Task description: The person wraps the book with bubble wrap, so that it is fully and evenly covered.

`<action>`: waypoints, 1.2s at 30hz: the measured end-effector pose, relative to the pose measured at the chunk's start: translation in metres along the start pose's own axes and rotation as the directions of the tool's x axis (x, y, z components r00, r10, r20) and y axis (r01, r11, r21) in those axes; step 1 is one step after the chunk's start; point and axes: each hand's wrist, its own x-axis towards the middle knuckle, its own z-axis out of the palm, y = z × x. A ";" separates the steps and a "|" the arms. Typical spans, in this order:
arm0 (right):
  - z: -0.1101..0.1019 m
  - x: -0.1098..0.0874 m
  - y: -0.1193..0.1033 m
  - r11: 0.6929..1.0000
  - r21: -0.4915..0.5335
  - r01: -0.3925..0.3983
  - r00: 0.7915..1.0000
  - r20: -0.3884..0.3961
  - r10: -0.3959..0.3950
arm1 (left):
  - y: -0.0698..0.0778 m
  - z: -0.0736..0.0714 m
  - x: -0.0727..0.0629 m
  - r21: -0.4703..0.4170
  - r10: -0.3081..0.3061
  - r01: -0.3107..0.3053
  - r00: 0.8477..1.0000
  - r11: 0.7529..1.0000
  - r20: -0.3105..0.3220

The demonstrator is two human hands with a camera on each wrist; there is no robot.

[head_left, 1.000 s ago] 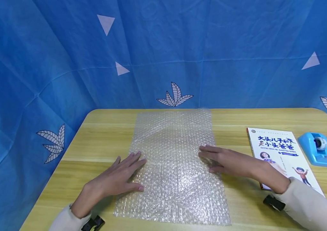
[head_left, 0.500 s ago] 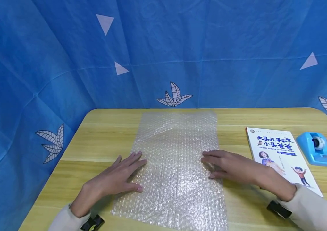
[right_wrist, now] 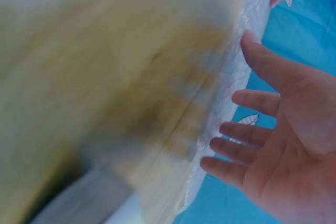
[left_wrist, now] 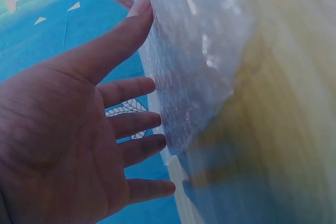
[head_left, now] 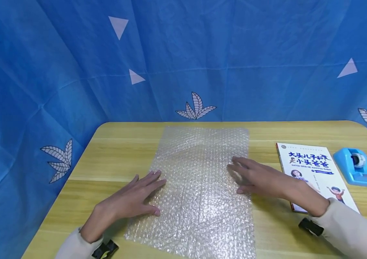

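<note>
A clear sheet of bubble wrap (head_left: 199,201) lies spread on the wooden table, its long side running front to back. My left hand (head_left: 131,199) rests with spread fingers at its left edge; the left wrist view shows the thumb (left_wrist: 139,11) and fingertips right at the sheet. On the opposite edge is my right hand (head_left: 258,176), palm down, fingers extended over the plastic. In the right wrist view the fingers (right_wrist: 252,132) are straight and apart, close to the bubble wrap's surface. Neither hand grips anything.
To the right lies a white children's book (head_left: 313,172), partly covered by the right forearm. Beside it stands a blue tape dispenser (head_left: 355,167). A blue cloth (head_left: 183,54) hangs behind the table (head_left: 118,151) and along its left side.
The bubble wrap's far end has shifted to the right and slightly toward me, its near edge now reaching past the frame's bottom. My right hand moved slightly right; the left stayed nearly still.
</note>
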 end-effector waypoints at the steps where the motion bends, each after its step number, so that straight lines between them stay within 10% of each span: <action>1: 0.000 -0.001 0.001 1.000 0.017 -0.015 1.000 0.018 0.015 | 0.000 0.000 0.000 0.000 0.000 0.000 1.000 1.000 0.000; 36: 0.004 -0.011 -0.002 1.000 0.010 0.015 1.000 -0.006 -0.015 | -0.018 -0.008 -0.008 -0.021 0.018 -0.019 0.998 1.000 -0.061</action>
